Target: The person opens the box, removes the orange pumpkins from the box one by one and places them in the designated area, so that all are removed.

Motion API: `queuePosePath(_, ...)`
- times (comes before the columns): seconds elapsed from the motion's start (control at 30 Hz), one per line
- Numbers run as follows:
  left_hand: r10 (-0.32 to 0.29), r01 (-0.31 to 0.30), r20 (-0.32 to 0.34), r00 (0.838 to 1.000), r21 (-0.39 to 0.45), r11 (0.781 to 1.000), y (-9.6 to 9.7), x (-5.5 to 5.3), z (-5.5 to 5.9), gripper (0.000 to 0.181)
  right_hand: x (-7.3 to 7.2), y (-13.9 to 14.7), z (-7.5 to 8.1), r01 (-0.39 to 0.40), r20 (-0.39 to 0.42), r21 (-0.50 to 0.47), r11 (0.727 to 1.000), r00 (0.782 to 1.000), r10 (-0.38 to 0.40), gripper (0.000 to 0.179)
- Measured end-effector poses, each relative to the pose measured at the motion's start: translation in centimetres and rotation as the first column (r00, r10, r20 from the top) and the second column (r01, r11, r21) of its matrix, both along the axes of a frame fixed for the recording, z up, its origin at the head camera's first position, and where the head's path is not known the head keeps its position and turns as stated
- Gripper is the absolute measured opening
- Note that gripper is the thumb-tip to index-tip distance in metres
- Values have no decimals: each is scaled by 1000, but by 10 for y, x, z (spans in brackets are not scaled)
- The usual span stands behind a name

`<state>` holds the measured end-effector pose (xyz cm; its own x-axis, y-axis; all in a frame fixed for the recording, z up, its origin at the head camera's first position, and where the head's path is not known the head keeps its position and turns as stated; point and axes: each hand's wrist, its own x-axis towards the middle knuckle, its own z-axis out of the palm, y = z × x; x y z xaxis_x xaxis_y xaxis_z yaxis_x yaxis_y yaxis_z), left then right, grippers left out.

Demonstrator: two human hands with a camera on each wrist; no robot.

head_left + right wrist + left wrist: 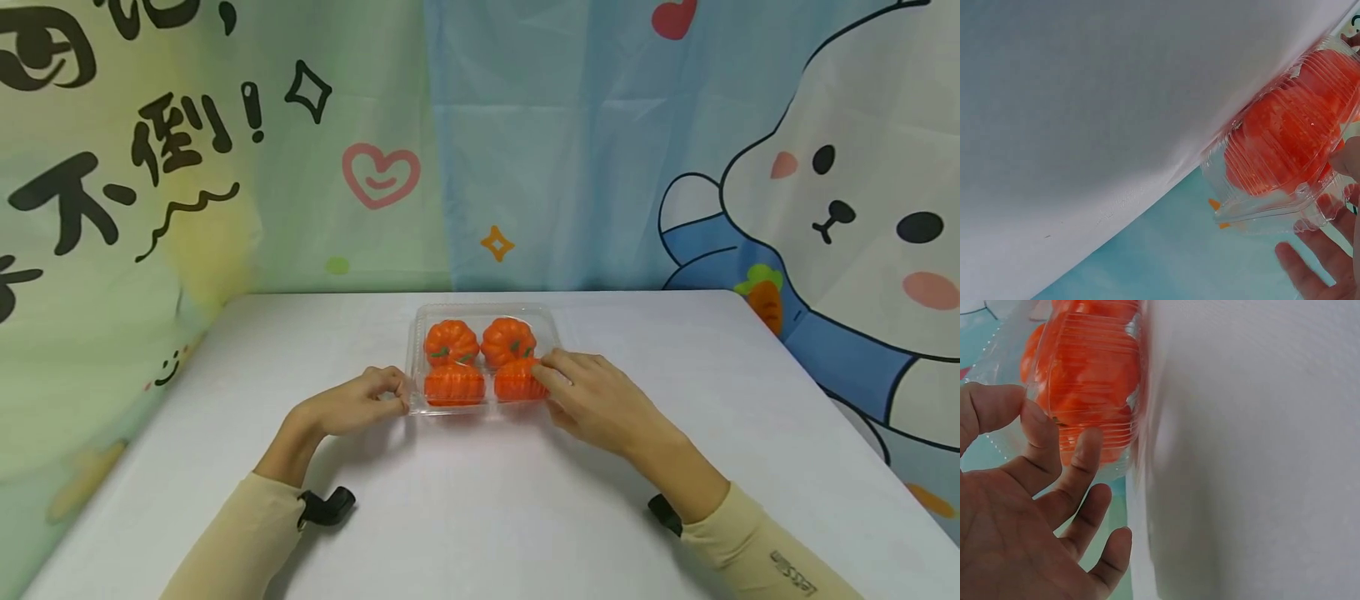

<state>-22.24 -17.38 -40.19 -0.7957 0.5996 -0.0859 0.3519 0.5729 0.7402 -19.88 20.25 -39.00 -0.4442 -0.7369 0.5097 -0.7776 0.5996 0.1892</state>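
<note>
A clear plastic clamshell box [480,410] stands on the table with small orange pumpkins in it, two at the back and two at the front. My left hand [366,402] pinches the box's left rim between thumb and index finger; the other fingers spread loosely in the left wrist view. At the right side, my right hand [592,404] reaches over the rim, fingertips at the front right pumpkin [517,381]. Its thumb and spread fingers [1300,269] show beside the box in the right wrist view. Part of that hand is out of frame there.
The box sits near the far edge of a white table [480,517]. Behind it hangs a printed cloth backdrop [540,150] with a cartoon bear and lettering. Dark wrist straps [327,506] sit at both sleeves.
</note>
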Motion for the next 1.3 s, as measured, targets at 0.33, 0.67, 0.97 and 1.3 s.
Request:
queuePosePath(0.33,4,-5,15,1000,79,997,0,-3,-4,24,1,1,0,-45,-16,12,999,999,46,51)
queuePosePath(0.67,24,-18,-61,998,89,996,5,-4,-6,20,2,2,4,-60,-26,52,997,998,61,51)
queuePosePath(0.97,75,-70,-44,996,116,991,8,-3,-8,21,-1,0,2,-81,-95,52,995,992,86,52)
queuePosePath(1.3,45,-41,-67,997,61,997,10,-2,-4,19,-3,-1,5,-97,-76,43,994,992,100,54)
